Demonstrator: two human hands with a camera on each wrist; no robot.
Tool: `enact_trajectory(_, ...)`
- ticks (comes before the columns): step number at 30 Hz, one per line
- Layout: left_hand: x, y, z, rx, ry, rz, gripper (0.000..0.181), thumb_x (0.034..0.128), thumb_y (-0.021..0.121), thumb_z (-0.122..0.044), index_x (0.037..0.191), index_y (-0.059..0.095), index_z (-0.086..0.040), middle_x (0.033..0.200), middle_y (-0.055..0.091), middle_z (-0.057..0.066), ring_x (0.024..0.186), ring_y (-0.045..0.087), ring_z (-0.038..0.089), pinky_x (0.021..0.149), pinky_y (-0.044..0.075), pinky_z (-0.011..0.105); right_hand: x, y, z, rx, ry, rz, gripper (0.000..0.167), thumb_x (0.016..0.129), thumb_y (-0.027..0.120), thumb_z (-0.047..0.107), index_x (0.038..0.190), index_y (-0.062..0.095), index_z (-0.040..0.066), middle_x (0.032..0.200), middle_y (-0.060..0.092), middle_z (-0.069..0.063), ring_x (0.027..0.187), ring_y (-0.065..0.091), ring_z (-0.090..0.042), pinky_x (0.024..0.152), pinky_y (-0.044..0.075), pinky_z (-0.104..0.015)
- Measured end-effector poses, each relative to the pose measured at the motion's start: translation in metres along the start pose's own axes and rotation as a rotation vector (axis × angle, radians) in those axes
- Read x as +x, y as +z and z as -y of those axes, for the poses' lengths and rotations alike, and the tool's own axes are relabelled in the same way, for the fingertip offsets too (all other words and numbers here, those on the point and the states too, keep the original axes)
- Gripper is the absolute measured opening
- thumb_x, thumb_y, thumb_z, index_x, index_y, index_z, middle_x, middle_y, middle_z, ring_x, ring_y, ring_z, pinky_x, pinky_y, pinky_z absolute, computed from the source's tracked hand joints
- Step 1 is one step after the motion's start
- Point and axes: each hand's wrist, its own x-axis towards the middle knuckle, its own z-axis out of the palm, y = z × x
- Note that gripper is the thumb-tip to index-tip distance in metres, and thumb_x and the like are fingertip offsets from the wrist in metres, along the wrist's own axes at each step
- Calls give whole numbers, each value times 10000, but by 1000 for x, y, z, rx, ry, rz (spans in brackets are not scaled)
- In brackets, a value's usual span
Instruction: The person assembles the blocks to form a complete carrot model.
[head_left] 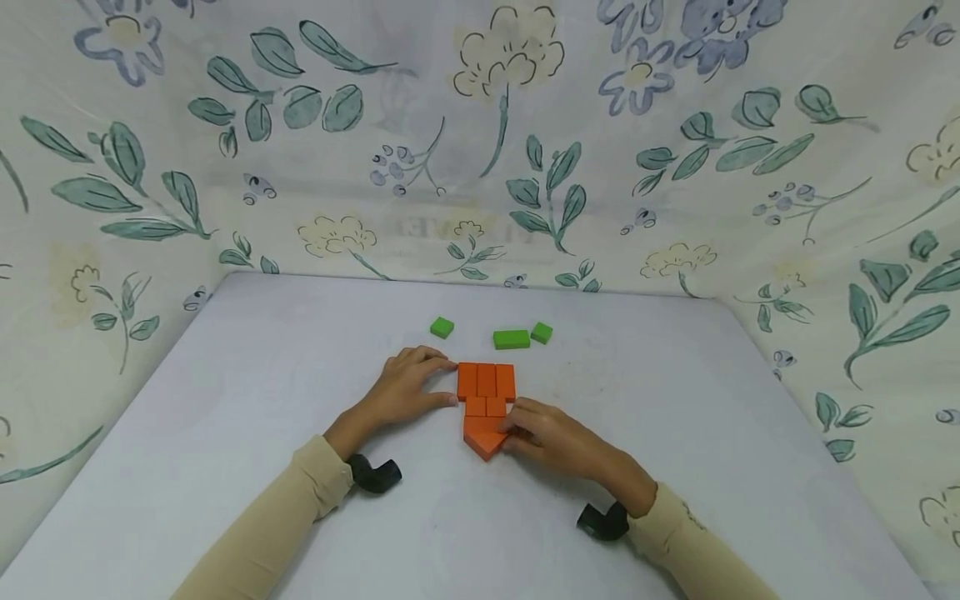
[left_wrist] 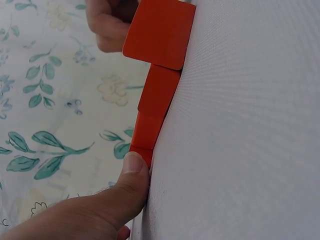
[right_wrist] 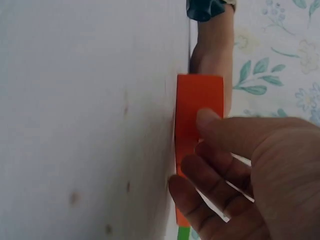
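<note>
Flat orange blocks lie joined on the white table in the head view. Three upright oblong blocks (head_left: 486, 380) form a row, two small blocks (head_left: 485, 407) sit below them, and a triangular block (head_left: 483, 432) points towards me. My left hand (head_left: 408, 387) is at the row's left side, thumb and forefinger spread apart; its thumb (left_wrist: 133, 167) touches an orange block in the left wrist view. With thumb and bent fingers, my right hand (head_left: 551, 435) pinches the triangular block's right corner. In the right wrist view the thumb rests on its orange face (right_wrist: 200, 95).
Beyond the orange blocks lie a green oblong block (head_left: 512, 339) and two small green blocks, one at the left (head_left: 442, 327) and one at the right (head_left: 542, 332). Flower-patterned cloth (head_left: 420, 225) stands behind and beside the white table (head_left: 337, 317).
</note>
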Motion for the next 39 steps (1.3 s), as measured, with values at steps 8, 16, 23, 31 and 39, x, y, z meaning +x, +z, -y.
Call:
enact_trajectory(8,-1,0,-1,-3,-19,14,581,842,766,-495,1335,635,-216,1370,550,20,1305,457,269,999,359,487,4,-23,-16,51,56,-124,175,884,739,37,1056,706,53,887,653,9,792,576,-71,693,525,-193)
enact_trajectory(16,-2,-2,-1,-8,-18,8,579,837,774,-486,1328,643,-209,1365,560,32,1285,470,275,983,364,481,43,-52,-58,9,201,-202,80,934,689,67,1009,706,45,914,681,-36,820,613,-132,715,531,-250)
enact_trajectory(23,-1,0,0,-15,-4,-5,572,830,780,-486,1319,646,-220,1362,557,18,1289,470,266,976,369,470,77,-64,-89,-81,260,-101,200,936,677,46,1125,706,-14,1039,700,-110,958,646,-235,873,546,-377)
enact_trajectory(31,-1,1,-2,-17,-10,-8,563,823,787,-482,1304,655,-222,1355,564,19,1286,474,267,981,375,488,95,-65,-100,-142,340,155,306,951,671,90,1254,680,43,1242,680,-98,1184,600,-256,1051,470,-408)
enact_trajectory(39,-1,-1,-2,5,-4,-14,567,820,788,-488,1304,656,-226,1349,563,11,1288,474,260,967,378,466,103,-64,-107,-191,254,206,304,912,720,84,1214,703,56,1207,705,-86,1111,629,-226,1014,501,-377)
